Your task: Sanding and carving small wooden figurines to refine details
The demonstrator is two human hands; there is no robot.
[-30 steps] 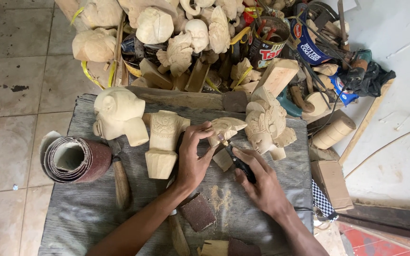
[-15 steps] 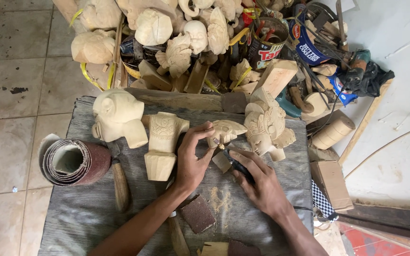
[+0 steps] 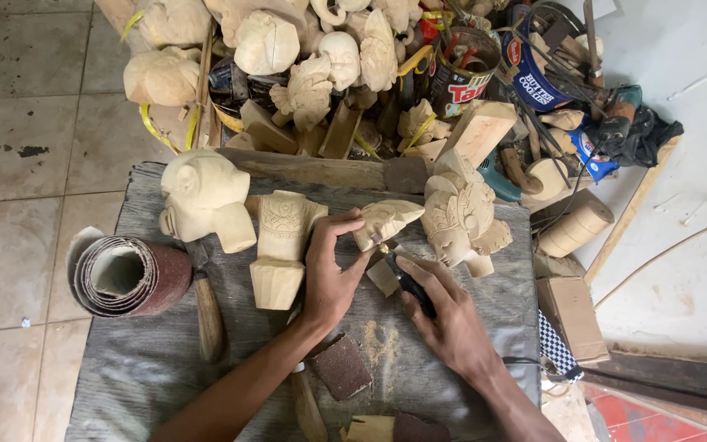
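- Head view, looking straight down: grey cloth-covered surface point(image 3: 149, 368), set on a tiled floor point(image 3: 18, 164).
- Behind the surface, a heap of pale carved wooden figures point(image 3: 304, 57), offcuts and tins.
- At the surface's left edge, a roll of brown sandpaper point(image 3: 128, 277), lying on its side.
- Beside it, a round carved wooden head point(image 3: 202, 196) and a carved wooden bust point(image 3: 280, 245), both lying flat and touching.
- Right of centre, a detailed carved mask figure point(image 3: 460, 217).
- Left hand point(image 3: 329, 274): fingers curled around the near end of a small carved wooden piece point(image 3: 386, 223), pinning it just above the cloth, between the bust and the mask figure.
- Right hand point(image 3: 452, 319): fingers closed around a dark-handled tool point(image 3: 409, 282), tip meeting the underside of the small carved piece.
- Near the wrists, a square of sandpaper point(image 3: 341, 367) and a scatter of sawdust point(image 3: 378, 344).
- Wooden-handled chisel point(image 3: 208, 315) resting near the roll.
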